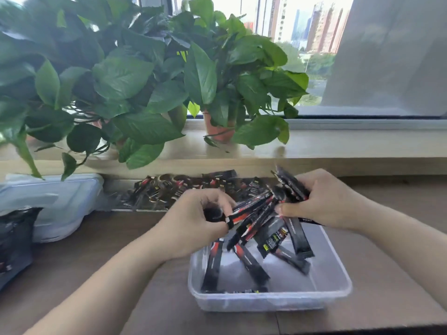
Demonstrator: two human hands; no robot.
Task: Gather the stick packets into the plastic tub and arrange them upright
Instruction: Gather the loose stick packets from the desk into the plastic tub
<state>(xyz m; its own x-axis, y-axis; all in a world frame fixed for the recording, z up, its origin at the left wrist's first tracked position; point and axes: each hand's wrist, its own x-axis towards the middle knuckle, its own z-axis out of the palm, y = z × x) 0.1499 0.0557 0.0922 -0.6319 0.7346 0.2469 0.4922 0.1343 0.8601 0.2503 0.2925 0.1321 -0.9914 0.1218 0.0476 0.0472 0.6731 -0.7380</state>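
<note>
Black-and-red stick packets (261,211): one bundle, held over the far half of the tub, fanned and tilted rather than upright; blur prevents an exact count, but about ten sticks show. Roughly five of them hang or lean downward with their lower ends inside the tub, none standing straight. A few more ends lie flat along the tub floor by its near wall.

Plastic tub (266,303): one, clear, rectangular, open-topped, standing on the desk nearest the person.

Left hand (193,221): one, at the bundle's left end, grip clamped on the packets, fingers curled round them.

Right hand (324,199): one, at the bundle's right end, grip likewise closed round the packets, thumb pressing on top; several stick ends poke up beyond the knuckles.

Desk (84,262): one, brown wood-grain surface carrying everything listed here.

Loose heap (183,189): one spread of the same packets, lying flat at the desk's far edge behind the hands; too many and too blurred to count.

Translucent lidded container (55,199): one, at far left.

Black pouch (14,240): one, just in front of that container, at the left edge.

Potted plants (96,81): two leafy green clumps on the sill (338,146); one terracotta pot (219,129) plainly visible.

Window (302,25): one, behind the plants, with tower blocks outside.
</note>
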